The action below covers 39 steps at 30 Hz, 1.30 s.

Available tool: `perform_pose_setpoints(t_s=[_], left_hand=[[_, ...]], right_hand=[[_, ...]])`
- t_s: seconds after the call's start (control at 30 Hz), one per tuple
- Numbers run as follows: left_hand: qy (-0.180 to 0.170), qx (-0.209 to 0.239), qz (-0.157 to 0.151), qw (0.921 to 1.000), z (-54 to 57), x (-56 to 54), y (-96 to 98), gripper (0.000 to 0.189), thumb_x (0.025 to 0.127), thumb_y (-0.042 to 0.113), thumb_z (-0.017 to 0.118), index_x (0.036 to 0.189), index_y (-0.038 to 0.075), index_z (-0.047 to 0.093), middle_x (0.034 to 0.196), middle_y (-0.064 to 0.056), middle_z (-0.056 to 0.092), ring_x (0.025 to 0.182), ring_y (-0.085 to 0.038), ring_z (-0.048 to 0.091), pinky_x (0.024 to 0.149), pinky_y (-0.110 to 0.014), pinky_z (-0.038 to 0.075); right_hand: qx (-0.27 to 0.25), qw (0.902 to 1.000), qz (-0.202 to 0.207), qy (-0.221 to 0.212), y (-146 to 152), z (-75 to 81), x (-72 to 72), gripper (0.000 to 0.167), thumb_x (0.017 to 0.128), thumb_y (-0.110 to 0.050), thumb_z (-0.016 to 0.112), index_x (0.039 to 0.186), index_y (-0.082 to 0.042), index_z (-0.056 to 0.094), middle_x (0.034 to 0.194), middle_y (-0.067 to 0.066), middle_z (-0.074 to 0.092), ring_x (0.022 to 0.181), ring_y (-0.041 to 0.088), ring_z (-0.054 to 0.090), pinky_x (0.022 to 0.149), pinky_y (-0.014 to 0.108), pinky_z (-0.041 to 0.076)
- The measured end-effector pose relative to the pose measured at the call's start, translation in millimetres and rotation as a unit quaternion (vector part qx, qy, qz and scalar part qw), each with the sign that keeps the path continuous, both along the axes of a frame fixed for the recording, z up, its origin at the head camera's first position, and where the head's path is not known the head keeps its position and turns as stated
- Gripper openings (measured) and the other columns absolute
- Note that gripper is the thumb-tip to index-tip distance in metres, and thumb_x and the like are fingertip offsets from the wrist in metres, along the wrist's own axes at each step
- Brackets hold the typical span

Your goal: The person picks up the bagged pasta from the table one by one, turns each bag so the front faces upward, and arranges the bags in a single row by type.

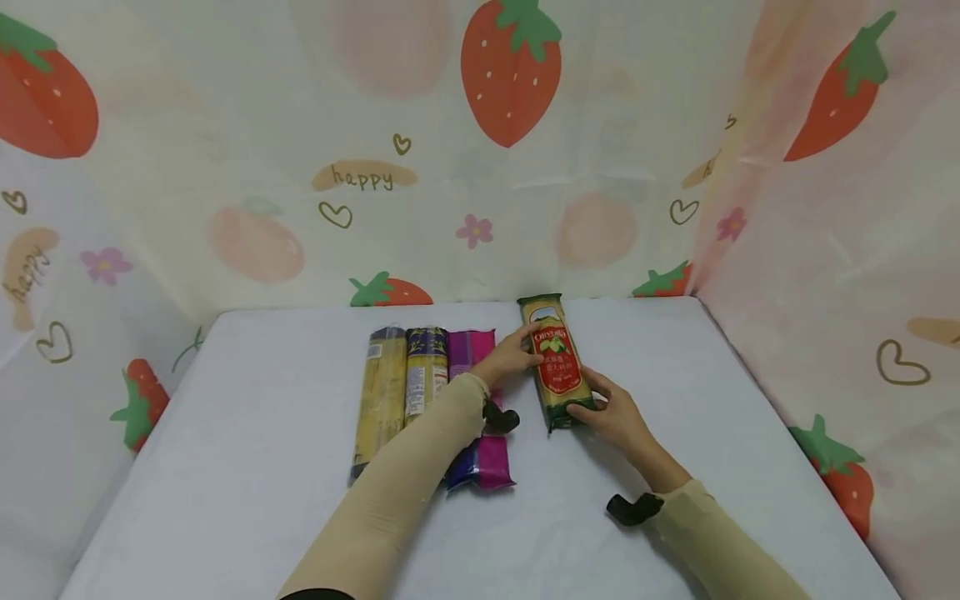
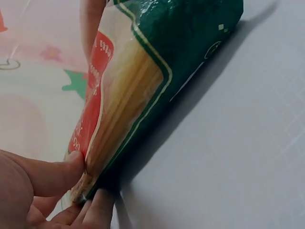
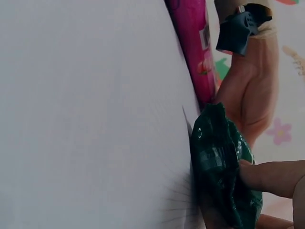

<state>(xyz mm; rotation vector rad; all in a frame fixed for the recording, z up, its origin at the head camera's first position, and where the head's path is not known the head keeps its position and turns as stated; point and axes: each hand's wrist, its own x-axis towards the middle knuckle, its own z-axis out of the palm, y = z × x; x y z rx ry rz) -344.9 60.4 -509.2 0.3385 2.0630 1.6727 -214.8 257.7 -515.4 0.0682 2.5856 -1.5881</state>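
Observation:
A pack of spaghetti [image 1: 557, 354] with a red label and green ends lies slightly tilted at the back of the table, between both hands. My left hand [image 1: 510, 360] holds its left edge, and in the left wrist view the thumb [image 2: 59, 174] presses the top while fingers curl at the underside. At the near right corner, my right hand [image 1: 619, 418] pinches the pack. The right wrist view has the thumb [image 3: 271, 176] on the crinkled green end [image 3: 219, 162]. Pasta strands [image 2: 126, 90] show through the clear side window.
Left of the hands, three more packs lie side by side: a yellow pack [image 1: 380, 392], a blue-topped pack [image 1: 426, 367] and a pink-and-purple pack [image 1: 491, 462]. My left forearm [image 1: 405, 475] crosses over them. Strawberry-print curtains [image 1: 510, 233] enclose the white table [image 1: 225, 433] at the back and sides.

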Motion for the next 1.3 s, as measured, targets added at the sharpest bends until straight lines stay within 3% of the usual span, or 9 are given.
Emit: perform_pose_setpoints(t_s=[0.3, 0.6, 0.77, 0.97, 1.13, 1.3], left_hand=[[0.007, -0.015, 0.017, 0.9997, -8.7, 2.4, -5.7, 0.072, 0.105, -0.002, 0.065, 0.169, 0.015, 0.036, 0.168, -0.026, 0.038, 0.154, -0.04, 0.04, 0.124, -0.049, 0.039], [0.037, -0.05, 0.02, 0.9979, 0.2, 8.4, -16.5, 0.066, 0.106, 0.004, 0.067, 0.166, 0.011, 0.041, 0.164, -0.026, 0.043, 0.152, -0.039, 0.044, 0.121, -0.047, 0.044], [0.061, -0.068, -0.006, 0.9958, 6.7, 12.6, -26.1, 0.062, 0.107, 0.006, 0.065, 0.165, 0.007, 0.042, 0.163, -0.023, 0.046, 0.152, -0.038, 0.044, 0.123, -0.047, 0.041], [0.119, -0.11, -0.033, 0.9863, 14.1, 9.4, -46.6, 0.054, 0.109, 0.011, 0.062, 0.16, 0.002, 0.048, 0.162, -0.023, 0.049, 0.153, -0.039, 0.043, 0.124, -0.05, 0.038], [0.179, -0.145, -0.045, 0.9722, 20.7, 1.9, -67.9, 0.054, 0.108, 0.014, 0.063, 0.159, 0.001, 0.049, 0.161, -0.022, 0.05, 0.15, -0.041, 0.046, 0.123, -0.052, 0.041], [0.203, -0.191, -0.034, 0.9598, 26.9, -2.4, -89.9, 0.055, 0.109, 0.018, 0.065, 0.16, 0.005, 0.049, 0.162, -0.019, 0.049, 0.142, -0.036, 0.055, 0.115, -0.05, 0.048]], right_hand=[[0.059, 0.9983, -0.002, 0.003, -6.3, -1.1, 2.7, 0.078, 0.102, -0.018, 0.078, 0.167, -0.005, 0.036, 0.156, 0.029, 0.052, 0.137, 0.048, 0.055, 0.111, 0.059, 0.049], [0.072, 0.9974, 0.01, 0.004, -12.2, 1.0, 1.9, 0.076, 0.104, -0.014, 0.074, 0.166, 0.001, 0.034, 0.158, 0.03, 0.048, 0.138, 0.05, 0.054, 0.112, 0.06, 0.049], [0.077, 0.9968, 0.018, 0.014, -17.5, 4.2, 4.3, 0.074, 0.104, -0.01, 0.072, 0.165, 0.005, 0.033, 0.16, 0.033, 0.043, 0.143, 0.052, 0.048, 0.115, 0.062, 0.046], [0.084, 0.9929, 0.008, 0.084, -28.9, 9.6, 11.2, 0.072, 0.102, -0.012, 0.075, 0.163, 0.001, 0.038, 0.165, 0.028, 0.036, 0.156, 0.047, 0.032, 0.124, 0.065, 0.032], [0.077, 0.9854, 0.022, 0.15, -44.1, 15.1, 20.6, 0.069, 0.1, -0.01, 0.078, 0.161, -0.002, 0.046, 0.16, 0.026, 0.045, 0.149, 0.046, 0.043, 0.119, 0.068, 0.038], [0.049, 0.9825, 0.062, 0.168, -57.9, 14.8, 27.4, 0.07, 0.098, -0.008, 0.08, 0.16, -0.002, 0.047, 0.157, 0.024, 0.051, 0.141, 0.044, 0.054, 0.115, 0.062, 0.046]])
